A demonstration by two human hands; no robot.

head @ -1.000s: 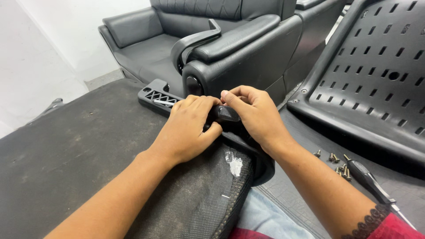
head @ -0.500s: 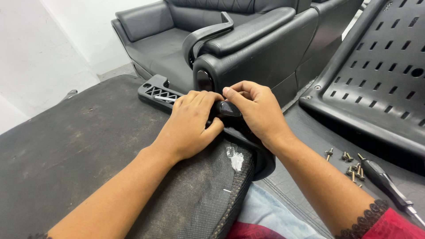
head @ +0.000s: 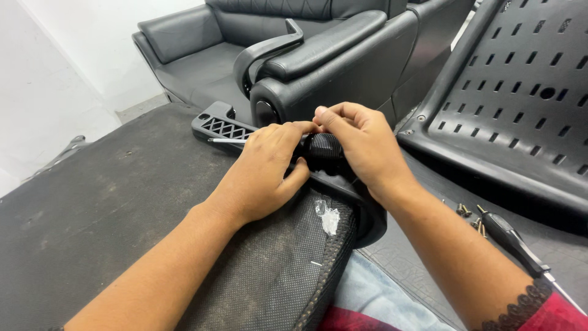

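On mesh seat edge | both hands [head: 263,168] [head: 361,144] grip screwdriver [head: 321,147] | shaft pointing left

Both hands meet at the middle of the surface [head: 92,208]: left hand [head: 266,171] and right hand [head: 361,147] side by side, touching, closed around a ribbed knob [head: 323,149] between them. The knob sits on a curved frame [head: 367,214] that runs down to the right over the mesh seat pad [head: 269,276] lying nearest the person. Left of the left hand, a latticed bracket [head: 223,127] sticks out behind it. Behind all that stands a sofa [head: 294,55]. To the right, a slotted shell [head: 520,110] leans. In front of it, screws [head: 468,214] and a screwdriver [head: 511,239] lie close together
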